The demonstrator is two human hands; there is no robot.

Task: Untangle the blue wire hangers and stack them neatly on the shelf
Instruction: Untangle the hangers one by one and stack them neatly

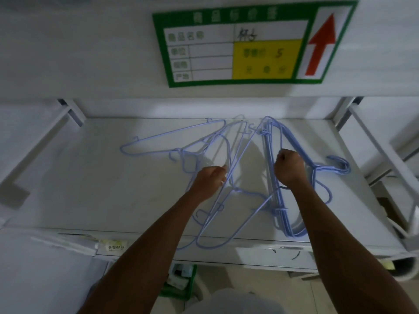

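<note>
Up on the white shelf (90, 189), the blue wire hangers (181, 152) were sprawled from 9 o'clock to the middle, hooks snagged in each other. Left hand (212, 180) was pinching one wire at the heap's 3 o'clock edge, probably to tease a single hanger free. Right hand (289, 167), well apart from it, was fisted round the tidier bundle (268, 150) over at 3 o'clock, I'd guess pinning it so the stack didn't get dragged along. Green price label (238, 46) hung at 12 o'clock.
</note>
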